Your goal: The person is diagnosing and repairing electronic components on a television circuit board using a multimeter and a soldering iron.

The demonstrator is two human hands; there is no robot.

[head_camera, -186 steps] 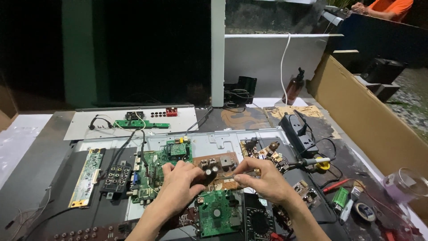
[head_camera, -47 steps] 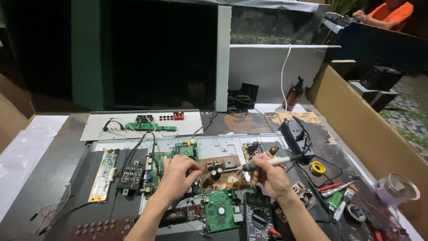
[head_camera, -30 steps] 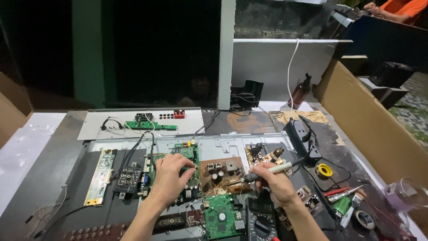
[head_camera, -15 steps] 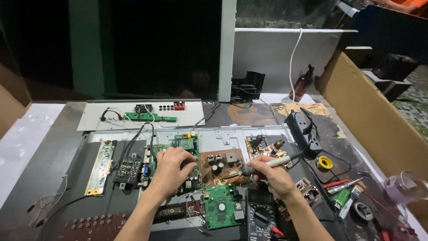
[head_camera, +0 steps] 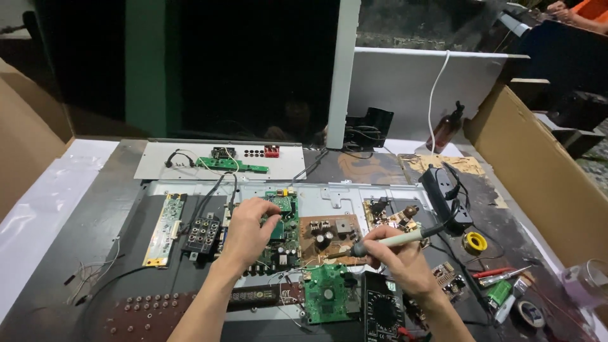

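Narrow tan board (head_camera: pixel 164 228) lies at the left of the counter (head_camera: pixel 107 209). Left hand (head_camera: pixel 248 232) rests flat, fingers spread, on the green circuit board (head_camera: pixel 285 244); grip holds nothing. Brown board (head_camera: pixel 329 237) sits just right of it. Right hand (head_camera: pixel 396 263), grip closed around the soldering iron (head_camera: pixel 396 239), tip at the brown board's edge. Solder spool (head_camera: pixel 474 242) lies farther right.

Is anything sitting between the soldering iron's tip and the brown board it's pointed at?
Nothing visible does. The right hand holds the cream-handled soldering iron with its dark tip at the right edge of the small brown circuit board. The left hand rests on the green circuit board beside it, clear of the tip.
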